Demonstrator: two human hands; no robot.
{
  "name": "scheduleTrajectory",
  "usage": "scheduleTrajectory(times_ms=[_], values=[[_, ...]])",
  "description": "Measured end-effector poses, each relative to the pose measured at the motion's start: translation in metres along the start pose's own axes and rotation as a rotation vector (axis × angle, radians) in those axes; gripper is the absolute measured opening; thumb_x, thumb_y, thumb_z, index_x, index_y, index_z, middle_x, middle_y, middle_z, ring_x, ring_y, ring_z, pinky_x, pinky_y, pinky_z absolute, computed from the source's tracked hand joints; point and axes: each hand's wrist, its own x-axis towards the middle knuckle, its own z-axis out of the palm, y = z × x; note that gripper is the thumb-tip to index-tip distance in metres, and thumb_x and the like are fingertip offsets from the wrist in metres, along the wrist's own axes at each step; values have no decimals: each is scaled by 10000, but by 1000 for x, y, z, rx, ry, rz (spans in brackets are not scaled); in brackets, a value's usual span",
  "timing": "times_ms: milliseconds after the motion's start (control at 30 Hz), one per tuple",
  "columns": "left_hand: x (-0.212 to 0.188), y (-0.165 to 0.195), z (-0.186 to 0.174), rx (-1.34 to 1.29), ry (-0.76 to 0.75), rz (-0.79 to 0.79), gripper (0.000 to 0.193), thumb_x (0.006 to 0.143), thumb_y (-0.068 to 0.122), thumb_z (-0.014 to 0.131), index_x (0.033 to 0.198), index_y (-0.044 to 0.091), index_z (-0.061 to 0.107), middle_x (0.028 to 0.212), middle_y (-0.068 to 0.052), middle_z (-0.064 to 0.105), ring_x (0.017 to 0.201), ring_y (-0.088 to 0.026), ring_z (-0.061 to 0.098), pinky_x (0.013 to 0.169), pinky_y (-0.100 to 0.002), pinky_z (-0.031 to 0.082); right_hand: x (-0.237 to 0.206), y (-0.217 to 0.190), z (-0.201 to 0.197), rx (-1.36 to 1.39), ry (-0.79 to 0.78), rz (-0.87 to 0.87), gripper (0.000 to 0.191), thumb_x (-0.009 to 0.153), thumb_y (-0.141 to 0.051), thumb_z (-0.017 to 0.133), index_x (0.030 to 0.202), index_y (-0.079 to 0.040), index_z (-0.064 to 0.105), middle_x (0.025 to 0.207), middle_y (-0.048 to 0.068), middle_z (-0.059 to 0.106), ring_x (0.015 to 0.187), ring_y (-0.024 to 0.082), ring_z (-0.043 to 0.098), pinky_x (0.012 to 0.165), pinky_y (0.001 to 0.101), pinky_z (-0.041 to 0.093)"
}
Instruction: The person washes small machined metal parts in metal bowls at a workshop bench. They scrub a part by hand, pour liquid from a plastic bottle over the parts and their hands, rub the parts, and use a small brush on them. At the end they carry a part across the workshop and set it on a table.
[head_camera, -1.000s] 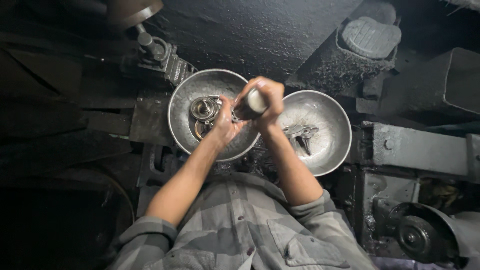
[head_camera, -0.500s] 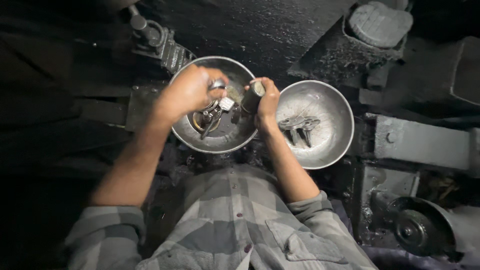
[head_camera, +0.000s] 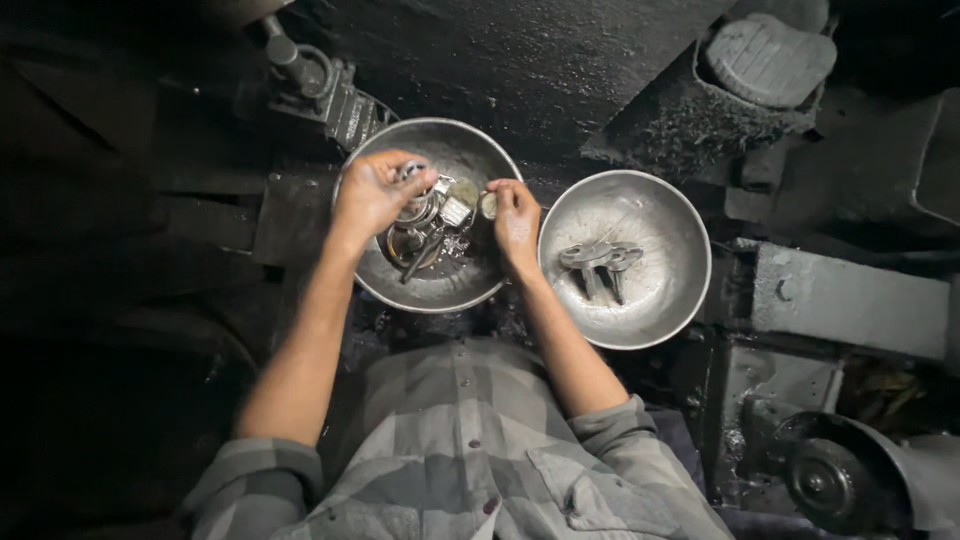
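Two round metal bowls sit side by side on a dark, greasy bench. My left hand (head_camera: 372, 192) reaches into the left bowl (head_camera: 455, 293) and pinches a small metal ring part out of a pile of metal parts (head_camera: 425, 232). My right hand (head_camera: 517, 222) hovers over the same bowl's right rim, closed on a small round pale metal piece (head_camera: 488, 204). The right bowl (head_camera: 660, 310) holds a few flat-headed metal pieces (head_camera: 600, 260) near its middle.
A dark clamp-like fixture (head_camera: 318, 88) stands behind the left bowl. A block with a round ribbed cap (head_camera: 768, 58) sits at the back right. Grey machine housing (head_camera: 850, 300) and a wheel (head_camera: 822, 480) lie to the right.
A second ago both hands met between the bowls. My left hand then moved left into the left bowl and stays on the parts; my right hand lowered toward that bowl's rim.
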Motion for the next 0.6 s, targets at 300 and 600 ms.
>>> scheduleTrajectory(times_ms=[300,600], values=[[0,26,-2,-114,28,53,266,991,298,756,1045,38,737,834,-43,744,654,-76,649,548,-204,521,-21,-57,-30,-236,-36,-67,213,978,-94,664,1188,-59,664,1034,117,731,826,234,673,761,340,541],[-45,-58,164,516,-473,361,277,786,293,813,981,97,791,839,-152,751,741,-301,745,698,-413,592,-25,-43,-232,-899,-121,-115,420,804,58,606,1151,-138,741,1222,130,711,1160,381,631,1023,457,504]])
